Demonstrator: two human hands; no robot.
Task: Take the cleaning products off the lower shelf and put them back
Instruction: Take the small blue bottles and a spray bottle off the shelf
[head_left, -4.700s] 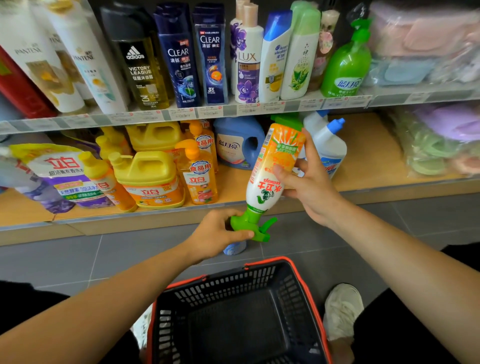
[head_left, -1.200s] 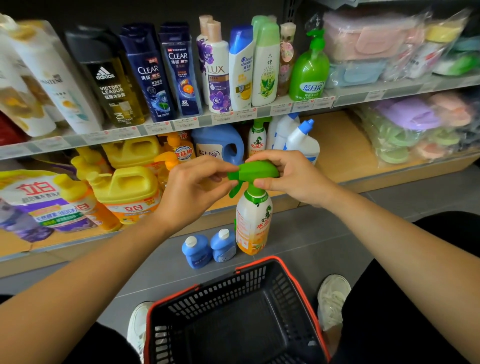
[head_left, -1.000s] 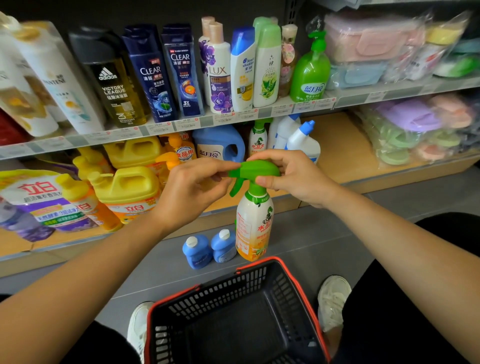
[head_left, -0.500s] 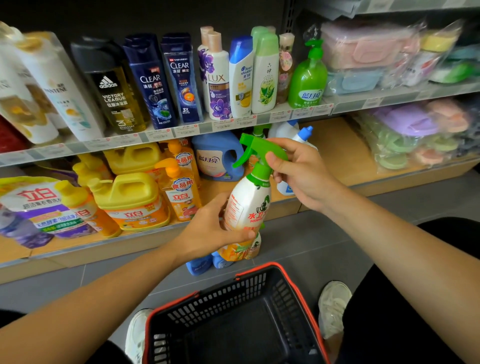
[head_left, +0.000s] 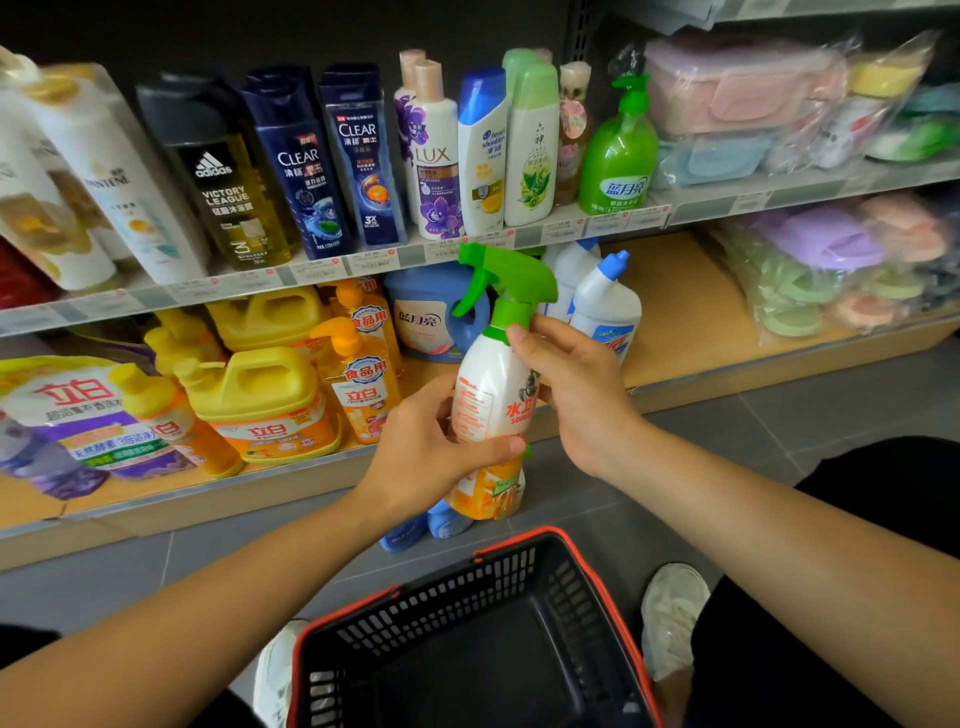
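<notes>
A white and orange spray bottle (head_left: 491, 395) with a green trigger head is upright in the air in front of the lower shelf (head_left: 691, 338). My left hand (head_left: 431, 452) grips its body from the left, thumb across the label. My right hand (head_left: 576, 384) holds its shoulder and neck from the right. On the lower shelf stand yellow detergent jugs (head_left: 260, 395), orange pump bottles (head_left: 363, 384), a blue detergent jug (head_left: 421, 322) and two white bottles with blue caps (head_left: 605, 306). Two small blue bottles (head_left: 426, 525) stand on the floor under the spray bottle.
A black basket with a red rim (head_left: 467, 639) sits on the grey floor between my shoes. The upper shelf (head_left: 415, 254) carries shampoo bottles and a green pump bottle (head_left: 618, 150). Bagged plastic items (head_left: 831, 260) fill the right. A purple refill pouch (head_left: 67, 415) lies at the lower shelf's left.
The spray bottle has risen from above the basket toward the shelf. My left hand moved from the trigger head to the body; my right hand slid from the head down to the neck.
</notes>
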